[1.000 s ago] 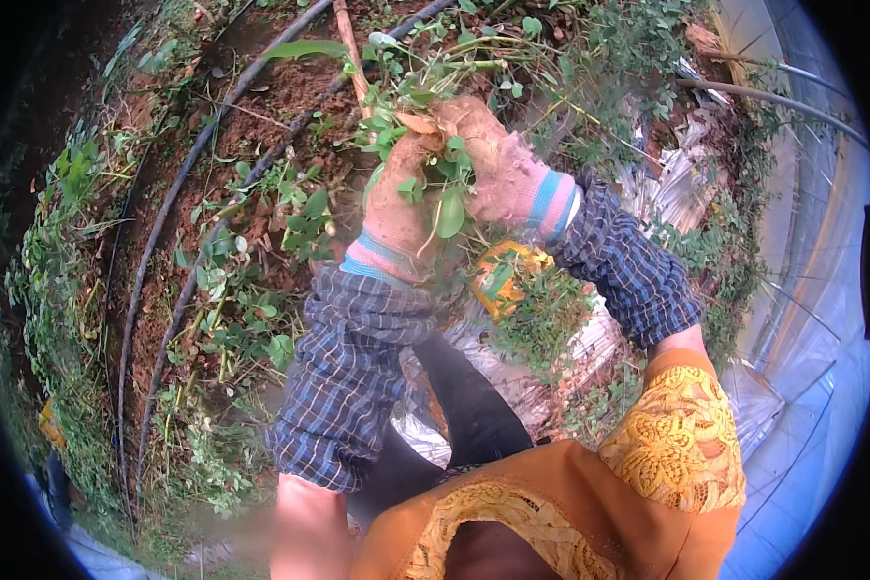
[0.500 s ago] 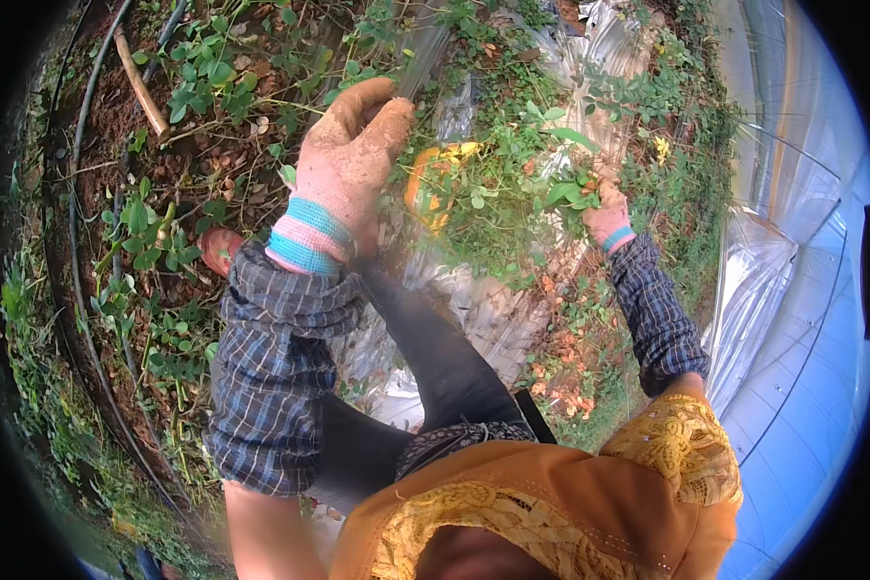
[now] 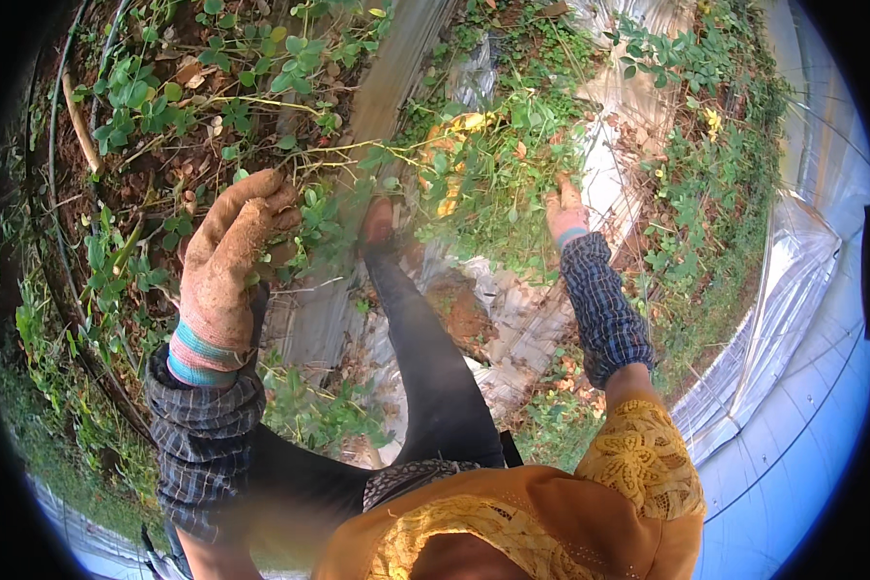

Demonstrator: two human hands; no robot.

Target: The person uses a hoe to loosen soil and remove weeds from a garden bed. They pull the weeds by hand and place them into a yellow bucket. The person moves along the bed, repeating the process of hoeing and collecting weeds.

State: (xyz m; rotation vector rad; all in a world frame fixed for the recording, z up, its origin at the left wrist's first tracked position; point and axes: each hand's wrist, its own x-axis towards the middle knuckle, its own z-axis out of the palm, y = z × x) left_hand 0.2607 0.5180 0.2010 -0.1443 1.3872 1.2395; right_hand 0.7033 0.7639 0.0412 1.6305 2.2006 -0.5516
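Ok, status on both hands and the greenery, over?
Left gloved hand: fingers bent, beside leafy stems; grip unclear. Right gloved hand at edge of green heap; grip unclear. Green heap partly covers yellow item.

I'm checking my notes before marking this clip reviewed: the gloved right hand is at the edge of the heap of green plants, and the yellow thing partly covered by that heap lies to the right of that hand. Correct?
Not quite: the head view shows the yellow thing, partly covered by the heap of green plants, lying to the left of the gloved right hand.
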